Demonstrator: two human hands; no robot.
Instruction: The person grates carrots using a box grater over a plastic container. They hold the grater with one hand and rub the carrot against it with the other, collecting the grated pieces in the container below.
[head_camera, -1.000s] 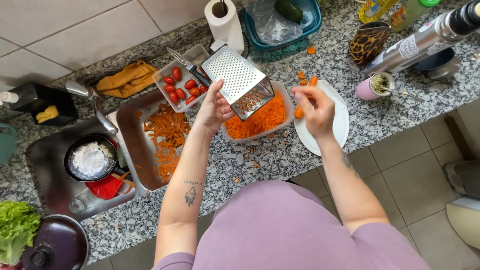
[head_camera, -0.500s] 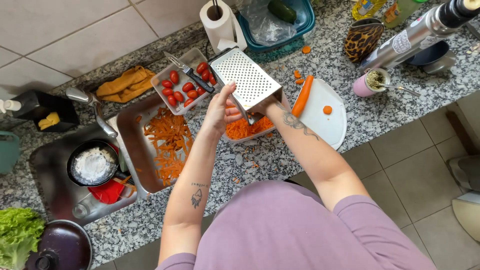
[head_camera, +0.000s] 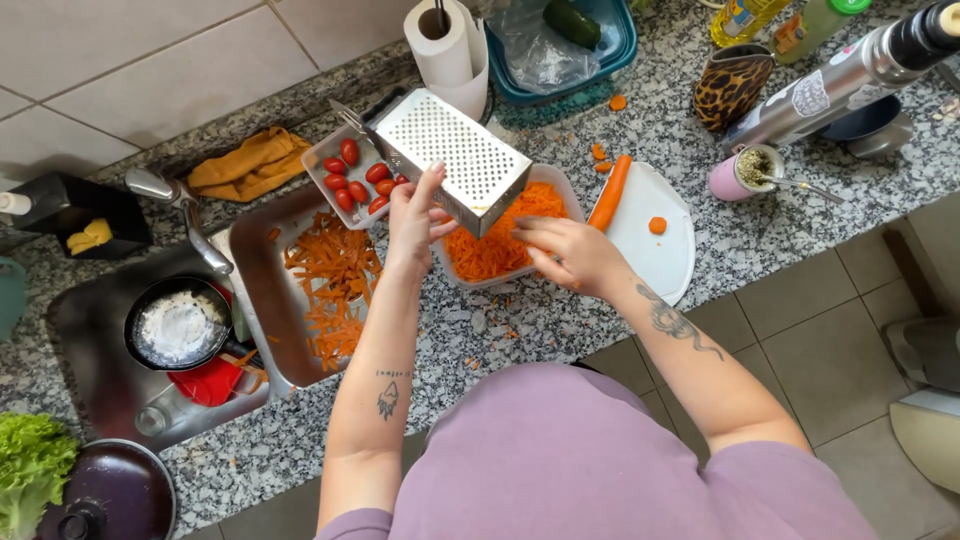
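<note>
Your left hand (head_camera: 415, 215) is closed round the handle end of the box grater (head_camera: 455, 160), fingers wrapped, thumb up; grater tilted w/ its low end over the white container (head_camera: 560, 195) at about 12 o'clock from your chest. Tilt probably so shreds drop straight in. Your right hand (head_camera: 570, 255) sits at the container's 4 o'clock rim, fingers curled loosely and pressed toward the grated carrot (head_camera: 495, 245); can't tell if it pinches a carrot stub or is bare, as fingertips are hidden under the grater edge.

Whole carrot (head_camera: 610, 192) lies on the white cutting board (head_camera: 660, 260) at 2 o'clock, just beside the container, a cut round (head_camera: 657, 225) near it. Close by, so within your right hand's reach.

At 10 o'clock: tray of cherry tomatoes (head_camera: 350, 175), touching the grater's far side. Steel sink (head_camera: 270, 300) at 9 o'clock holds carrot peelings (head_camera: 335, 285), so the waste is kept off the desk (head_camera: 520, 330). Further left a dark pan (head_camera: 180, 325) w/ white contents, and lettuce (head_camera: 30, 470) at 8 o'clock. Paper towel roll (head_camera: 445, 45) stands upright at 12, behind the grater.
</note>
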